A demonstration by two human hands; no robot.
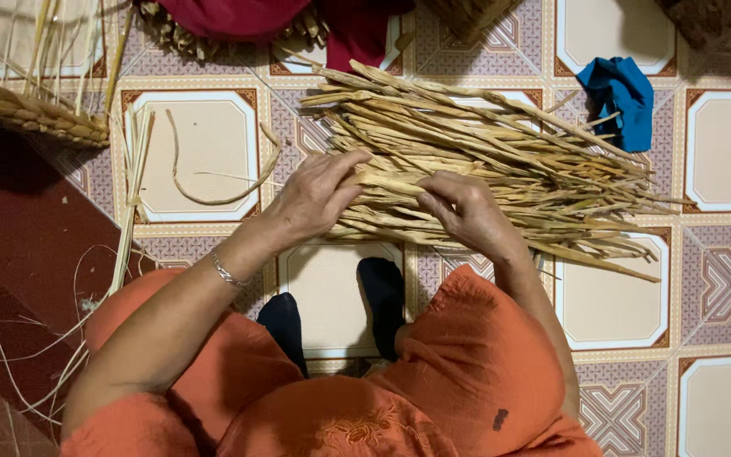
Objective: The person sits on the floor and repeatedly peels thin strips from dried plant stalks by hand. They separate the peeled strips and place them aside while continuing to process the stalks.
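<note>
Both hands on the straw pile (484,161) lying on tiled floor (729,288) ahead of knees: left hand (315,199) fingers curled pinning strands flat, right hand (467,211) pinching one strip to separate it.

The setting is a home floor used as a basket-weaving work area. The floor (729,152) is laid with patterned domestic tiles, cream octagons framed in red and grey. A person sits directly on it in orange clothing. A large bundle of dried straw strips (484,161) lies in the middle, a partly woven basket rim (31,110) sits far left, and loose strands (222,169) are scattered nearby. A blue cloth (621,97) lies far right.
</note>
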